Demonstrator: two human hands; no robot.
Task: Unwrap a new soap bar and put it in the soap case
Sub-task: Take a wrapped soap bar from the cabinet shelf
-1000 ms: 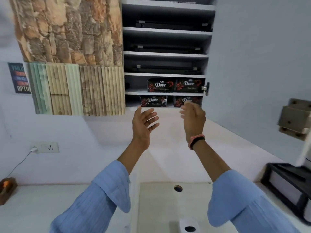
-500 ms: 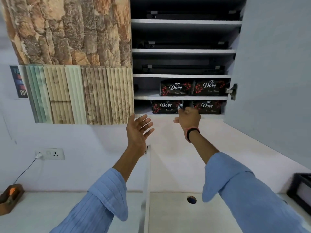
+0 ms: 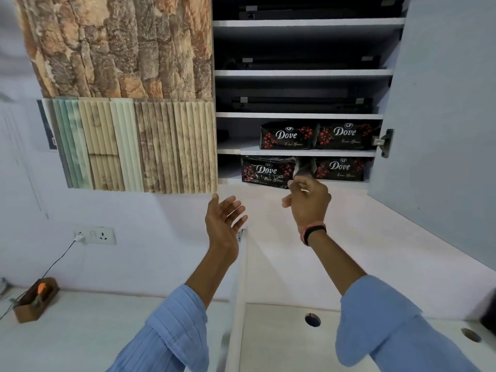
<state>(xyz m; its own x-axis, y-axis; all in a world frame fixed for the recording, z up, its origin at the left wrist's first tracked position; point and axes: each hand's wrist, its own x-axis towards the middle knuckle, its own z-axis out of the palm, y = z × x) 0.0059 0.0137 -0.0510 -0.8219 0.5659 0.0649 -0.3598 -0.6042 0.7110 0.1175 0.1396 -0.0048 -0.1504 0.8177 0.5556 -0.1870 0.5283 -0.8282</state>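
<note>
Several black wrapped soap bars with red dots and white lettering lie on the two lowest shelves of an open wall cabinet (image 3: 298, 116). My right hand (image 3: 308, 201) is raised to the bottom shelf and pinches the right end flap of the lower-left soap bar (image 3: 265, 170), which is tilted and sticks out over the shelf edge. My left hand (image 3: 224, 218) hovers open, palm up, below and to the left of that bar, holding nothing. No soap case is in view.
The cabinet door (image 3: 442, 116) stands open at the right. Textured sample panels (image 3: 128, 146) hang left of the cabinet. Dark flat items fill the upper shelves. A wall socket (image 3: 96, 236) and a small wooden box (image 3: 36, 299) are at the left above a white counter (image 3: 80, 331).
My right hand has reached the bottom shelf, taken the end of the lower-left soap bar and pulled it outward. My left hand stays open below. The view has moved closer to the cabinet.
</note>
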